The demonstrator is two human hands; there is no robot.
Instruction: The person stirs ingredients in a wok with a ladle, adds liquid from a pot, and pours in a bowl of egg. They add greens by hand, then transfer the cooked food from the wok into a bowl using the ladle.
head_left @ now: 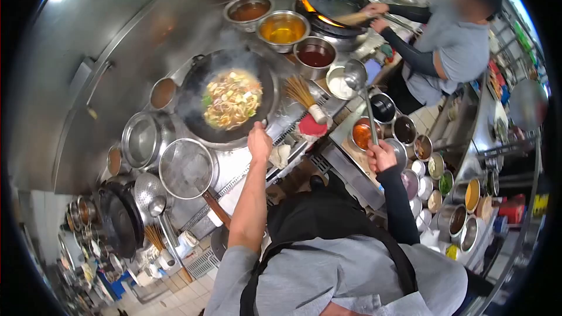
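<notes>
My left hand is closed on the near rim handle of a large dark wok. Steaming noodles with vegetables lie in the wok. In my right hand, the fingers wrap round the long handle of a metal ladle. The ladle's bowl is over a white container, to the right of the wok. Below that bowl, near my right hand, sits a pot of orange-red sauce. A bamboo brush lies between the wok and the ladle.
At the upper right a co-worker handles another wok over flames. Bowls of yellow oil and dark red liquid stand behind. A mesh strainer is at the left; several ingredient bowls stand at the right.
</notes>
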